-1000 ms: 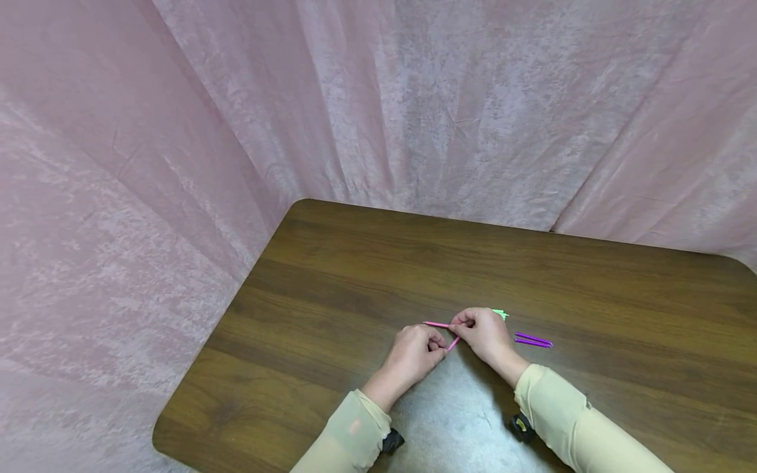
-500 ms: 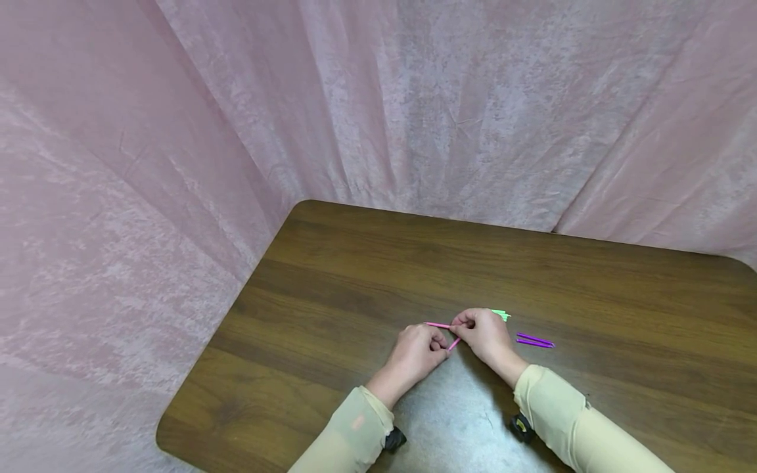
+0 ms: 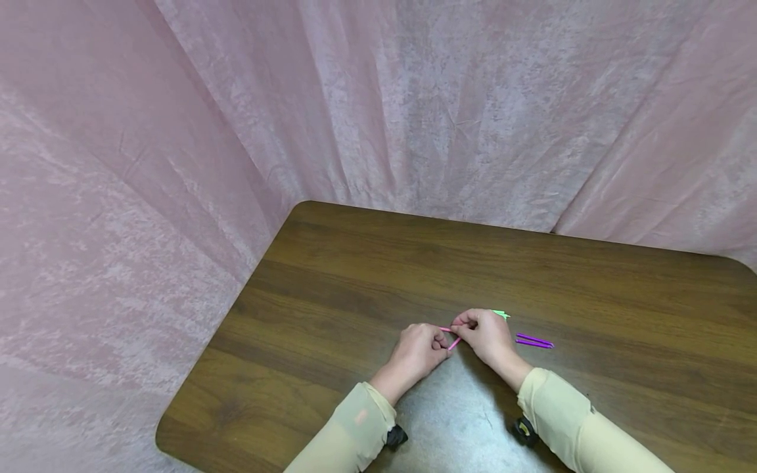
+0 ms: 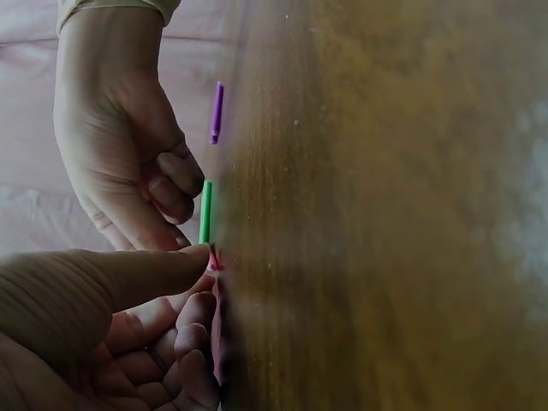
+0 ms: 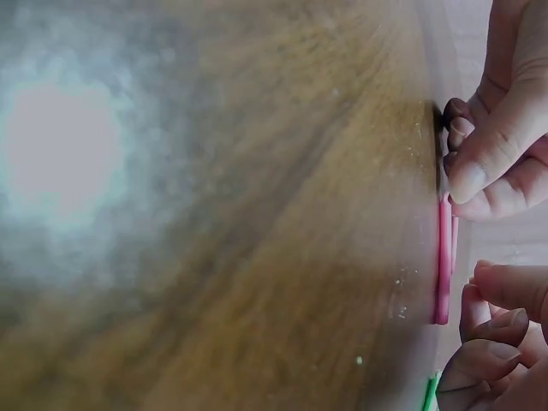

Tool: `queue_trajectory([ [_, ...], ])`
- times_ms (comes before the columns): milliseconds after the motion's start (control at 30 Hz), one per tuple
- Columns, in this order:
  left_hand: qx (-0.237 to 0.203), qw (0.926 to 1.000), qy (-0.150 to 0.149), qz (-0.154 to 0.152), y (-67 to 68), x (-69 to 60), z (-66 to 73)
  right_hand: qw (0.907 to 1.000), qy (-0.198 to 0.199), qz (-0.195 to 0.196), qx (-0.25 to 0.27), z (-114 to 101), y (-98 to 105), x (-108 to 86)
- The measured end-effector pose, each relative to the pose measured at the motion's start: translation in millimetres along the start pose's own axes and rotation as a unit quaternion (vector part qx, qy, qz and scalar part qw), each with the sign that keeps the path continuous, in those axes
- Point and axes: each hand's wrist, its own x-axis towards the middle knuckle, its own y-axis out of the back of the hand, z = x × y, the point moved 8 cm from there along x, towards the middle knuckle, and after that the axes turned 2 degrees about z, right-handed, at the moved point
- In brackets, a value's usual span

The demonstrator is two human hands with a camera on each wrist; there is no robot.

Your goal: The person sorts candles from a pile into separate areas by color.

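At the table's near middle, my left hand (image 3: 414, 351) pinches the near end of a thin pink stick (image 3: 454, 343) between thumb and finger. My right hand (image 3: 486, 335) pinches at the far end, where a second pink stick (image 3: 445, 329) meets it at an angle. The left hand partly hides that second stick. In the right wrist view the first pink stick (image 5: 443, 265) runs down from the left thumb, with the other pink stick (image 5: 455, 244) just behind it. Several green sticks (image 3: 501, 314) lie partly behind the right hand.
A pair of purple sticks (image 3: 534, 342) lies to the right of the right hand. The brown wooden table (image 3: 355, 276) has rounded corners, and pink curtains (image 3: 473, 98) hang behind it and on its left. Glare shows on the tabletop between the forearms.
The left end of the second pink stick has shifted right and slightly nearer, so a shorter length shows past the left hand. Both hands stay nearly in place.
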Motion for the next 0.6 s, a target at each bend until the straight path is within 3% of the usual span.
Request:
queue_trajectory([
  [300,0.014,0.9999,0.003,-0.004,-1.0,3.0,1.2,0.9998,0.018,0.010,0.000,-0.2,7.3,-10.7],
  [600,0.032,0.9995,0.006,-0.002,-2.3,5.4,2.6,0.9997,0.002,0.001,0.025,3.8,7.2,-22.8],
])
